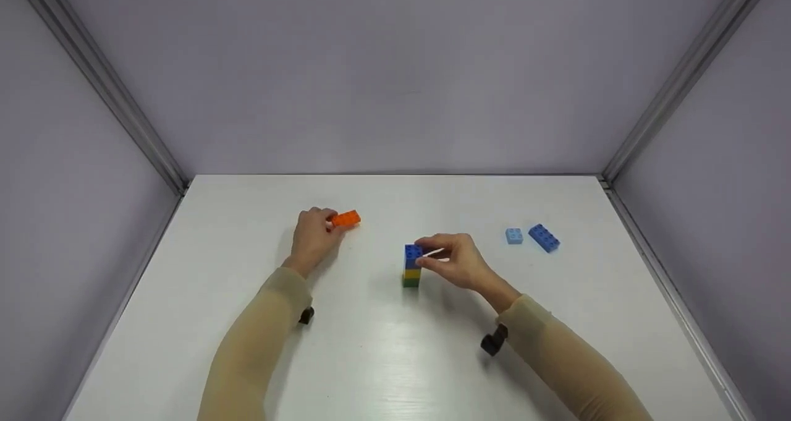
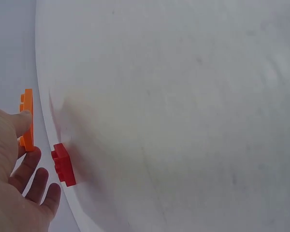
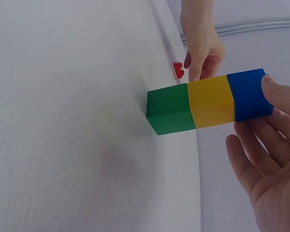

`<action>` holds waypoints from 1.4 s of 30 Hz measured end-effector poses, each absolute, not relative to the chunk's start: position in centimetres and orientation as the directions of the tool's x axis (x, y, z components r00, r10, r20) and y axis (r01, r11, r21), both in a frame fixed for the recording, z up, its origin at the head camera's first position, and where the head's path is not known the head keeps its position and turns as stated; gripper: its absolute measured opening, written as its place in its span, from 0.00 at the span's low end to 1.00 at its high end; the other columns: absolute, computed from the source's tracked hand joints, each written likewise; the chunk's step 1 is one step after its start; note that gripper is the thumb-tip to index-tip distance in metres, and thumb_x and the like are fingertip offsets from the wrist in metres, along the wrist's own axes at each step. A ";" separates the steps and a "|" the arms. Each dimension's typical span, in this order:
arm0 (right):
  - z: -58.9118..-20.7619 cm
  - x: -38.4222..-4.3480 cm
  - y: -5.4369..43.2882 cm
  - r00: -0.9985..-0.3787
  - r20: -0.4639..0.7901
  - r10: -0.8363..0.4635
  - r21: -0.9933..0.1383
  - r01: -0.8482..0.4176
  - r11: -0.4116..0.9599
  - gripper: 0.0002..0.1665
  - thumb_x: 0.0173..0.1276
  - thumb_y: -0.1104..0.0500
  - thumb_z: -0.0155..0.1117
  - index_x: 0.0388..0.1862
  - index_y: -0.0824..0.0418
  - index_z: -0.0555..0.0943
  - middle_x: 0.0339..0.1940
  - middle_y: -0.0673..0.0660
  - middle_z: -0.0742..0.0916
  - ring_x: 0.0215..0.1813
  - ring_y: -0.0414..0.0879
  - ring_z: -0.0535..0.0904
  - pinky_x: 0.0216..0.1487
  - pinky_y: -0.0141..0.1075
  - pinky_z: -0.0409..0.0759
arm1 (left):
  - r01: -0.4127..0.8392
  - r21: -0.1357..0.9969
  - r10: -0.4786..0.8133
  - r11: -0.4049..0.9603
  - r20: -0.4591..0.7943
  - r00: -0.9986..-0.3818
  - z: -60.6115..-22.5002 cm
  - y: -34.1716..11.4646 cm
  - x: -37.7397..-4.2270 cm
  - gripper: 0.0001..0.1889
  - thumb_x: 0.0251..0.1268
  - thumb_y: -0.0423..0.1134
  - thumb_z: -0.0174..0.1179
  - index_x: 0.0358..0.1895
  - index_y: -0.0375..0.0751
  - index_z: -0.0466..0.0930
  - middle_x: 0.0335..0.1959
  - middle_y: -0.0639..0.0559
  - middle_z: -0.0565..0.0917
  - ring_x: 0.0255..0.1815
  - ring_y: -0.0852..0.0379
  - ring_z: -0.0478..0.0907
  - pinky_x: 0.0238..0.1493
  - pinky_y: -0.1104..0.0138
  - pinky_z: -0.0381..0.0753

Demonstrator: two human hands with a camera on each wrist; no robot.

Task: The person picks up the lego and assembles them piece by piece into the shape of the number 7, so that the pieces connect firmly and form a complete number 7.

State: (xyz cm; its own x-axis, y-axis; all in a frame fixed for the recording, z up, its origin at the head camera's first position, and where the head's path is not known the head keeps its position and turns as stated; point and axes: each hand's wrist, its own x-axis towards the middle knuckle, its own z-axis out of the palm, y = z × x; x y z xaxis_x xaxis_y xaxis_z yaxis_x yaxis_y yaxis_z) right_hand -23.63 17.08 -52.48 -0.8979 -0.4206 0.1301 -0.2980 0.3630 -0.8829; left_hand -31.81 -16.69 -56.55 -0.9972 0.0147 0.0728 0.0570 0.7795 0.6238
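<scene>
My left hand [image 1: 312, 237] pinches an orange brick [image 1: 346, 218] by one end, above the table. Beneath that hand, a red brick [image 2: 64, 165] lies on the table in the left wrist view; the hand hides it in the head view. With thumb and fingers, my right hand [image 1: 458, 260] holds the blue brick [image 1: 412, 255] that tops an upright stack. Under the blue one come a yellow brick [image 3: 211, 102] and, lowest, a green brick [image 3: 170, 108]. Whether the stack touches the table, I cannot tell.
On the right side of the white table [image 1: 383, 347] lie a small light blue brick [image 1: 514, 236] and a longer blue brick [image 1: 544, 238]. Pale walls [image 1: 395, 87] rise at the back and both sides.
</scene>
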 end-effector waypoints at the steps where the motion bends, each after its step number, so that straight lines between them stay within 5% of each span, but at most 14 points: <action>1: -52.5 -23.6 17.1 -0.895 0.138 -0.425 -0.883 -0.306 0.357 0.22 0.76 0.63 0.77 0.66 0.65 0.90 0.62 0.66 0.94 0.62 0.63 0.93 0.66 0.56 0.92 | 0.065 0.626 0.018 0.777 0.081 -0.997 -56.5 -16.7 -31.7 0.23 0.80 0.43 0.71 0.70 0.35 0.86 0.59 0.37 0.87 0.60 0.40 0.78 0.68 0.50 0.85; 11: -52.6 -23.5 17.1 -0.885 0.166 -0.435 -0.875 -0.336 0.350 0.21 0.76 0.63 0.77 0.66 0.65 0.90 0.60 0.66 0.94 0.60 0.62 0.94 0.64 0.47 0.94 | 0.097 0.660 0.036 0.745 0.106 -0.994 -56.0 -16.4 -31.0 0.21 0.80 0.41 0.71 0.68 0.36 0.87 0.61 0.37 0.88 0.57 0.40 0.81 0.63 0.50 0.88; 42: -52.2 -23.8 17.0 -0.913 0.066 -0.403 -0.868 -0.252 0.428 0.26 0.76 0.59 0.78 0.71 0.60 0.88 0.67 0.60 0.93 0.64 0.58 0.92 0.72 0.56 0.90 | 0.321 0.665 0.233 0.674 0.221 -0.947 -52.3 -14.5 -26.7 0.18 0.77 0.42 0.74 0.64 0.38 0.90 0.58 0.40 0.91 0.62 0.36 0.86 0.69 0.45 0.86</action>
